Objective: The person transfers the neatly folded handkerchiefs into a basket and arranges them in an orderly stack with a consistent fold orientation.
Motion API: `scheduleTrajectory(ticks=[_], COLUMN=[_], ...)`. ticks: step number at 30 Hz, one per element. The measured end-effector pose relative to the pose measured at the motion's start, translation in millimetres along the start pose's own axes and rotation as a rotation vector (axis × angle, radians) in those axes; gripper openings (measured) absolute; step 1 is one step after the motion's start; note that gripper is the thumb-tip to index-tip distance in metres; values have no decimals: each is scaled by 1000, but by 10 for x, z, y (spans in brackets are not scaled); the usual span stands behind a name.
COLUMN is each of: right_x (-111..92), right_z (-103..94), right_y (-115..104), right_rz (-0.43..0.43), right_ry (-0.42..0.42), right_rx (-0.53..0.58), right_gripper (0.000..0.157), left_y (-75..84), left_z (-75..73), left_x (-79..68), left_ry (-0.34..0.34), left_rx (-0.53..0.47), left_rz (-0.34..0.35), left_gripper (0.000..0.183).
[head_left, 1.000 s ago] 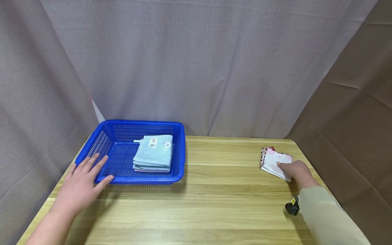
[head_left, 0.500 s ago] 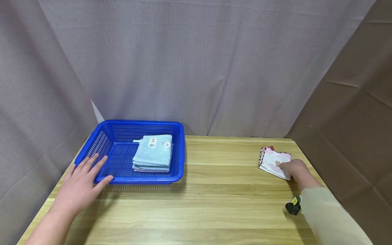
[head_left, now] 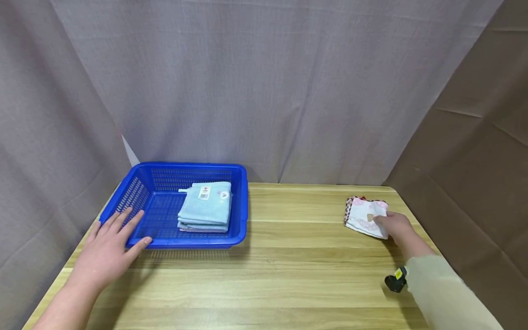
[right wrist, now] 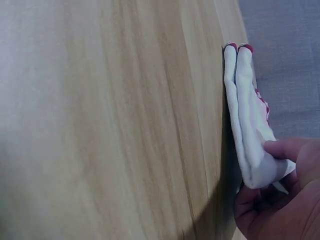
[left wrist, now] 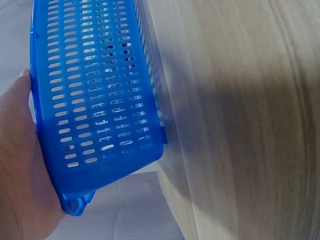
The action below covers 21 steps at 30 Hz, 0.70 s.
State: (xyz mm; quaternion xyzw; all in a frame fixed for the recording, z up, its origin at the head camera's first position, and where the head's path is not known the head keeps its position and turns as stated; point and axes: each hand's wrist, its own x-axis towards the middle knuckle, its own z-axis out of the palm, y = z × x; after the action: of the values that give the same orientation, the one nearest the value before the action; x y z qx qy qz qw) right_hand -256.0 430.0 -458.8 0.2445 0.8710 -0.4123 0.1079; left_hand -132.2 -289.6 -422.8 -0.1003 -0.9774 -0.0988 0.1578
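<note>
At the right of the table my right hand (head_left: 398,227) pinches a folded white towel (head_left: 364,219) with pink spots and a red checked edge. In the right wrist view the thumb lies on top of the towel (right wrist: 245,115) and the fingers are tucked under its near end. On the left, my left hand (head_left: 109,247) rests with spread fingers on the front left corner of a blue plastic basket (head_left: 194,244). The left wrist view has that hand (left wrist: 22,165) against the rim of the basket (left wrist: 95,95). Inside the basket's right half sits a stack of folded light-blue towels (head_left: 206,204).
The wooden table (head_left: 288,275) stretches between the basket and the white towel. A grey curtain (head_left: 272,91) hangs behind it, and a brown cloth (head_left: 470,151) borders the right side. A small black device (head_left: 397,280) is fixed at the right sleeve's cuff.
The white towel and my right hand have shifted slightly to the left and away from me. My left hand and the basket stay nearly where they were.
</note>
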Motion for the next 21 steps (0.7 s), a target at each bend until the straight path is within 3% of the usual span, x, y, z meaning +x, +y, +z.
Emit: scheduleTrajectory(ticks=[7, 21], right_x=[-123, -174], right_z=[38, 157], right_y=[-10, -46], right_rz=[-138, -239], right_ry=[28, 127], right_rx=[58, 93], right_gripper=[73, 64], left_y=[-5, -6], left_z=[-19, -12], left_x=[3, 1], left_ry=[-6, -1], left_rx=[-4, -2], left_rz=[2, 1], left_gripper=[70, 71])
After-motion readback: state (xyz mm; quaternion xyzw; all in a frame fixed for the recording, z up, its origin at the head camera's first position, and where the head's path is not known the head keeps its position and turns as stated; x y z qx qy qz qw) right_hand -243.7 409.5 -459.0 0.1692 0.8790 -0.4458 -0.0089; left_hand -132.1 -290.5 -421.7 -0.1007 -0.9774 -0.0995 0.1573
